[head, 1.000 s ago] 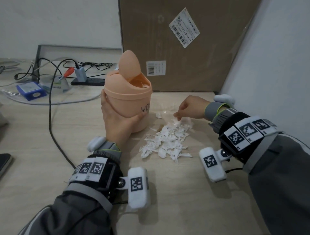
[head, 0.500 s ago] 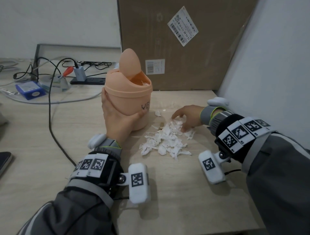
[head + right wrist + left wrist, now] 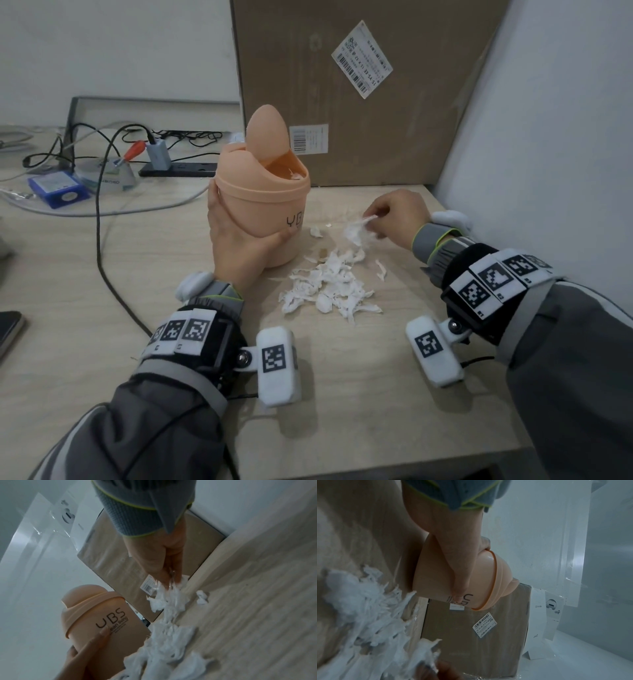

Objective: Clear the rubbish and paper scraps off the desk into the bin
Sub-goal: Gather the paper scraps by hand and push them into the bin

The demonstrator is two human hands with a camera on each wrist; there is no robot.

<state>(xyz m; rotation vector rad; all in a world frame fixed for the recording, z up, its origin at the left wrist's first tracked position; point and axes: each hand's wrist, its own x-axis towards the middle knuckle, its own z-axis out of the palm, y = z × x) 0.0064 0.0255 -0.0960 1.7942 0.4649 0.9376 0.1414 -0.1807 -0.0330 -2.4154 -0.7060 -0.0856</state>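
Note:
A small peach bin (image 3: 265,202) with its swing lid tipped open stands on the wooden desk (image 3: 342,394). My left hand (image 3: 239,246) grips its side, thumb across the front (image 3: 458,574). A pile of white paper scraps (image 3: 329,284) lies just right of the bin. My right hand (image 3: 394,216) is lifted above the pile's far end, and its fingertips pinch a bunch of scraps (image 3: 358,231) that hangs down from them (image 3: 169,595). One loose scrap (image 3: 315,232) lies by the bin's foot. Some scraps show inside the bin's mouth (image 3: 295,176).
A large cardboard box (image 3: 359,92) stands against the wall behind the bin. A white wall (image 3: 548,137) closes off the desk's right side. Black cables (image 3: 99,212), a power strip (image 3: 178,168) and a blue box (image 3: 56,188) lie at the back left.
My right hand went down into the far end of the pile, closed on a bunch of scraps and has lifted it off the desk. The left hand and bin have stayed put.

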